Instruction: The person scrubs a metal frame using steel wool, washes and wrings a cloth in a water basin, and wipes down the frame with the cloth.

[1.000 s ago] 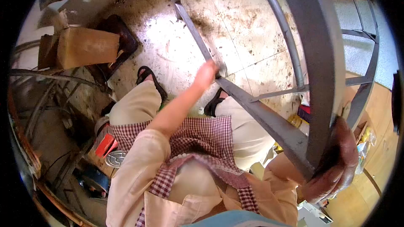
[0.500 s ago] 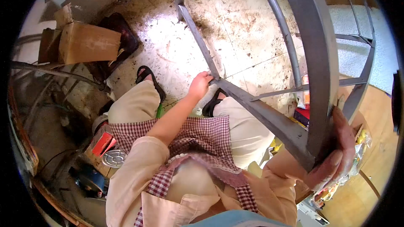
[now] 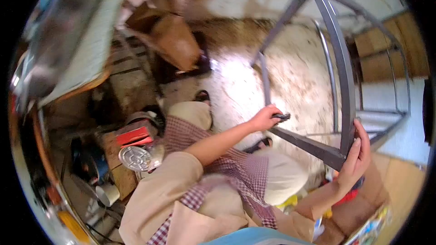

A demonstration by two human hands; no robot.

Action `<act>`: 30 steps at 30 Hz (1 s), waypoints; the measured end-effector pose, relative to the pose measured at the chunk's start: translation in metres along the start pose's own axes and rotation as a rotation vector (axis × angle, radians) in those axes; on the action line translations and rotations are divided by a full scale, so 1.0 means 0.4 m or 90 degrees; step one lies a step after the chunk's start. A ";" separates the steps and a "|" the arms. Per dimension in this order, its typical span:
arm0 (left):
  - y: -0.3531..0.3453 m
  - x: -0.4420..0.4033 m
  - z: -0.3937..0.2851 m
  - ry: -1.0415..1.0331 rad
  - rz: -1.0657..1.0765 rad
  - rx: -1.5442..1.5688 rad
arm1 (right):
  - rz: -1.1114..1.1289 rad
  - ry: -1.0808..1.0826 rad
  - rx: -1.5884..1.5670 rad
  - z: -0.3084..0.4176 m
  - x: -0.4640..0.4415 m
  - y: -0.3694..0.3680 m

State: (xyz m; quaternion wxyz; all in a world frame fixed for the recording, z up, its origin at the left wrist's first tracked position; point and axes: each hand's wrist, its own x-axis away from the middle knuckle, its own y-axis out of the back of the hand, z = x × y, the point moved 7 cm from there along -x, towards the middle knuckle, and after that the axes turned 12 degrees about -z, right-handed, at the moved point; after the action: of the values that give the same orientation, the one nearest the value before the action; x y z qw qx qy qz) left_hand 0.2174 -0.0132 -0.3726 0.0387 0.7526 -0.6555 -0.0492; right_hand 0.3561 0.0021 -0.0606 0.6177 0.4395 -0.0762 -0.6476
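A grey metal frame (image 3: 339, 59) of welded bars, with a thinner round tube inside, stands tilted in front of me on the right. My right hand (image 3: 355, 156) is wrapped round its lower right corner, with the fingers lying along the outside of the bar. My left hand (image 3: 265, 119) is closed at the lower left part of the frame, near a bar joint. A small black object (image 3: 281, 117) sticks out from its fingers; its kind is too blurred to make out.
A cardboard box (image 3: 175, 41) lies at the upper left. Nearer me are a red box (image 3: 135, 137), a round metal grate (image 3: 135, 158) and a white cup (image 3: 107, 195). A light-topped table (image 3: 86, 59) stands far left. A wooden board (image 3: 404, 186) is at the right.
My view has swung left, bringing the table and cup into sight. The frame now appears farther from me and more upright. A small black object now shows at my left hand.
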 end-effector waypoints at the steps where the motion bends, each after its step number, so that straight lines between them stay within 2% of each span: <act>1: 0.061 -0.003 -0.039 -0.043 -0.054 -0.035 | 0.003 0.002 0.007 0.012 -0.002 0.001; 3: 0.195 0.007 -0.127 -0.083 -0.140 -0.085 | -0.079 0.005 0.010 0.026 0.011 0.015; 6: 0.402 0.067 -0.264 -0.147 -0.259 -0.204 | -0.166 0.025 0.156 0.052 0.050 0.045; 8: 0.506 0.120 -0.358 -0.193 -0.286 -0.316 | -0.261 0.211 0.207 0.150 0.078 0.039; 9: 0.547 0.145 -0.388 -0.171 -0.273 -0.374 | -0.316 0.299 0.239 0.205 0.106 0.040; 12: 0.637 0.228 -0.511 -0.247 -0.311 -0.423 | -0.128 0.241 -0.014 0.256 0.166 -0.071; 16: 0.700 0.376 -0.790 -0.347 -0.359 -0.471 | 0.041 0.227 -0.113 0.328 0.221 -0.185; 19: 0.810 0.490 -1.023 -0.481 -0.502 -0.618 | 0.106 0.240 -0.127 0.353 0.245 -0.218; 20: 0.871 0.521 -1.084 -0.523 -0.599 -0.649 | 0.121 0.244 -0.129 0.356 0.251 -0.229; 21: 0.949 0.537 -1.124 -0.457 -0.695 -0.658 | 0.127 0.250 -0.134 0.354 0.255 -0.242; 22: 1.012 0.545 -1.173 -0.453 -0.751 -0.620 | 0.132 0.251 -0.136 0.345 0.262 -0.254; 23: 1.086 0.533 -1.203 -0.397 -0.787 -0.752 | 0.136 0.248 -0.135 0.334 0.269 -0.264; 24: 1.184 0.499 -1.208 -0.357 -0.767 -0.929 | 0.141 0.248 -0.141 0.334 0.275 -0.270; 25: 1.286 0.462 -1.195 -0.178 -0.727 -1.034 | 0.150 0.255 -0.128 0.327 0.284 -0.278; 26: 1.355 0.437 -1.173 -0.136 -0.677 -1.105 | 0.157 0.264 -0.117 0.321 0.288 -0.290; 27: 1.449 0.407 -1.115 0.106 -0.552 -1.062 | 0.165 0.270 -0.104 0.314 0.294 -0.299; 28: 1.512 0.385 -1.047 0.217 -0.376 -1.056 | 0.166 0.266 -0.107 0.311 0.299 -0.303; 29: 1.558 0.347 -0.978 0.288 -0.213 -1.115 | 0.172 0.267 -0.106 0.303 0.303 -0.309; 30: 1.532 0.338 -0.971 0.293 -0.231 -1.042 | 0.179 0.261 -0.102 0.290 0.308 -0.315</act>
State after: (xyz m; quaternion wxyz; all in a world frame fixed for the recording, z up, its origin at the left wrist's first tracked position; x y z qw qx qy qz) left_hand -0.3181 -0.2338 0.0850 0.6910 0.5722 -0.2599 -0.3572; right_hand 0.2052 -0.1278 -0.1304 0.7370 0.4964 0.0420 -0.4567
